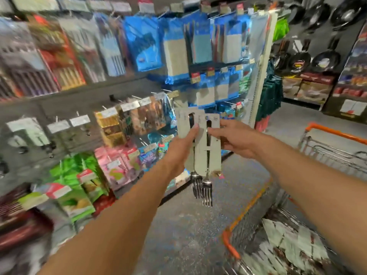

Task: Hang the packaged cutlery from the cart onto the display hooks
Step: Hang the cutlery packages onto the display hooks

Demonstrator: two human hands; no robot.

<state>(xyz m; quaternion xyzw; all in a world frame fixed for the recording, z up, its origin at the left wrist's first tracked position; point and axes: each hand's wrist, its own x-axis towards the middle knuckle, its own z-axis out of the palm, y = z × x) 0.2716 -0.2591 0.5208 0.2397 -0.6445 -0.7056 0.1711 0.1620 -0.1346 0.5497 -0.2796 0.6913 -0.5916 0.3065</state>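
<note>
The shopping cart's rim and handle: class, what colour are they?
Orange. The cart shows it along its rim and handle, seen in the head view, the only one.

left arm: bare, stretched forward and up from lower left | left hand [181, 148]: thumb curled over the front of pale grey cardboard-backed packs of steel forks [200, 143] | right arm: bare, reaching in from the right | right hand [234, 138]: fingers pinch the same packs' right edge
</note>
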